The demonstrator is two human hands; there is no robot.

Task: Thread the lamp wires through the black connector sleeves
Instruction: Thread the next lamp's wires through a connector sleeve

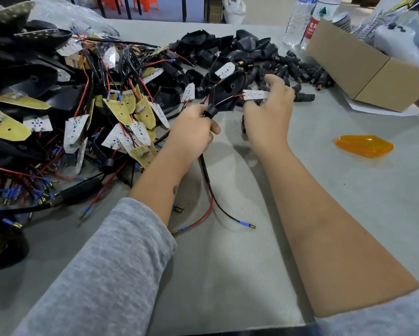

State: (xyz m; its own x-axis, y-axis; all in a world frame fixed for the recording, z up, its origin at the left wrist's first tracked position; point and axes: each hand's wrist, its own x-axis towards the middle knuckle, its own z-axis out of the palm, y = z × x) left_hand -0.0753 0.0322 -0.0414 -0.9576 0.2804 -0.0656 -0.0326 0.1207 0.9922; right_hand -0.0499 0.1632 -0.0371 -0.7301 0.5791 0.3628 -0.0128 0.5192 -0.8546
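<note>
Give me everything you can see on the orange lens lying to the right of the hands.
The orange lens looks like translucent amber plastic, an elongated, roughly hexagonal shell with pointed ends and faint ridges along its length. It lies flat on the grey table, long axis running left to right, apart from both hands and from the cardboard box behind it. Nothing touches it but the table.

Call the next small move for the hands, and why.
Probably pull the wires further down with the left hand while the right hand feeds the LED board toward the black lamp housing. The red and black wires already exit below the sleeve, yet the board sits outside the housing.
</note>
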